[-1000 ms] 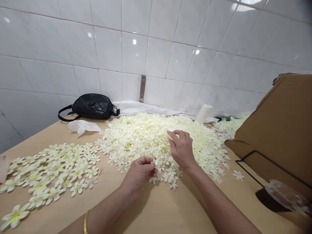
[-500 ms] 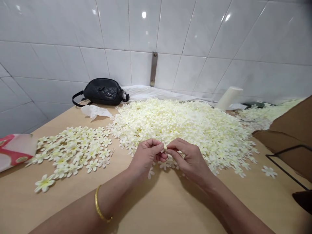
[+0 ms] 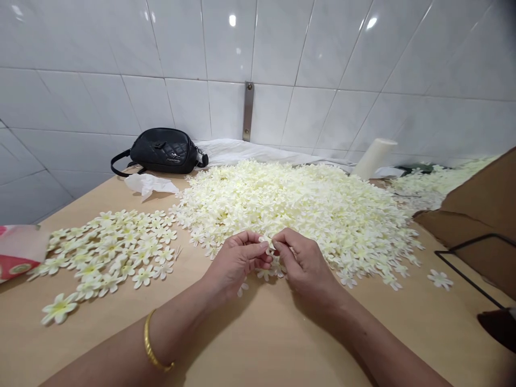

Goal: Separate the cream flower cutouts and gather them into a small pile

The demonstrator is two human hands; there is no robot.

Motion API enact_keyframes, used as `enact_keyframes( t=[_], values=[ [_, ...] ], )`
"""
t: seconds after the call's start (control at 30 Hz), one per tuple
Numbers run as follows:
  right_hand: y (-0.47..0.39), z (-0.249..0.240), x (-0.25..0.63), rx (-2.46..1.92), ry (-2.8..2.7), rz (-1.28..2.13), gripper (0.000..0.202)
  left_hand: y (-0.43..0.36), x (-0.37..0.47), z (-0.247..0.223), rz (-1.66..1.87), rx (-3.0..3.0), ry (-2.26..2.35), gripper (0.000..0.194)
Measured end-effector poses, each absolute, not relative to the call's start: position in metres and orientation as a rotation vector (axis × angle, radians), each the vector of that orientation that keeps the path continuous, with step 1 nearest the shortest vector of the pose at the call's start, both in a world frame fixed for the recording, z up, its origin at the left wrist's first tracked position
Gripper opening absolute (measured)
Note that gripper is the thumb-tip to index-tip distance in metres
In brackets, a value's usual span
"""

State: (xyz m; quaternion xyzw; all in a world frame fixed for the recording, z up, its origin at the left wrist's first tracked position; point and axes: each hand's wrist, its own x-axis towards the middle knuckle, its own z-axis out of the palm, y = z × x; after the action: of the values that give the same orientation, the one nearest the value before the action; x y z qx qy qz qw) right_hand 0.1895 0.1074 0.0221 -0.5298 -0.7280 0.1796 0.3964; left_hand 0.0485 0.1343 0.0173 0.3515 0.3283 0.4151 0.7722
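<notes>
A small white artificial flower (image 3: 266, 243) with a pale yellow centre is pinched between both hands at the near edge of a big heap of similar flowers (image 3: 282, 199). My left hand (image 3: 237, 262), a gold bangle on its wrist, grips one side of the flower with thumb and forefinger. From the other side, my right hand (image 3: 303, 263) has thumb and forefinger closed on it. The fingertips partly cover this flower. To the left, a flatter group of yellow-centred flowers (image 3: 116, 244) lies spread on the wooden table (image 3: 258, 344).
A black bag (image 3: 163, 150) and crumpled white tissue (image 3: 150, 184) sit at the back left. A red and white packet (image 3: 20, 252) is at the left edge. On the right are a white cone (image 3: 373, 159), brown cardboard (image 3: 479, 215) and a black wire frame (image 3: 471, 279).
The view has shifted slightly, moving the surroundings left in the picture. The pinched flower has turned so more of its petals show between my fingers. Both hands keep hold of it.
</notes>
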Motion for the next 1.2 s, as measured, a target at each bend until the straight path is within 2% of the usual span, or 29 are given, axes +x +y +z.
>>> enact_keyframes(
  t=[0.2,0.33,0.47,0.63,0.73,0.9,1.03,1.1,1.2],
  values=[
    [0.113,0.022,0.198,-1.17,-1.471,1.041,0.018,0.135,0.048,0.019,0.903,0.761,0.709,0.018],
    [0.115,0.026,0.205,-1.08,-1.293,1.107,0.02,0.135,0.048,0.019,0.939,0.775,0.721,0.018],
    [0.124,0.045,0.217,-1.253,-1.335,0.669,0.019,0.137,0.048,0.02,0.94,0.761,0.734,0.018],
    [0.159,0.063,0.227,-1.569,-1.735,-0.348,0.019,0.135,0.047,0.022,0.936,0.772,0.731,0.02],
    [0.181,0.06,0.224,-1.612,-1.83,-0.489,0.015,0.134,0.046,0.024,0.935,0.768,0.728,0.021],
    [0.166,0.058,0.207,-1.487,-1.751,-0.401,0.016,0.136,0.046,0.022,0.965,0.724,0.727,0.022],
    [0.129,0.064,0.203,-1.289,-1.422,-0.2,0.018,0.138,0.045,0.015,0.977,0.718,0.705,0.017],
    [0.119,0.06,0.202,-1.317,-1.396,-0.047,0.016,0.138,0.045,0.013,0.961,0.715,0.707,0.015],
    [0.112,0.045,0.195,-1.303,-1.641,0.298,0.012,0.136,0.046,0.013,0.955,0.695,0.723,0.014]
  ],
)
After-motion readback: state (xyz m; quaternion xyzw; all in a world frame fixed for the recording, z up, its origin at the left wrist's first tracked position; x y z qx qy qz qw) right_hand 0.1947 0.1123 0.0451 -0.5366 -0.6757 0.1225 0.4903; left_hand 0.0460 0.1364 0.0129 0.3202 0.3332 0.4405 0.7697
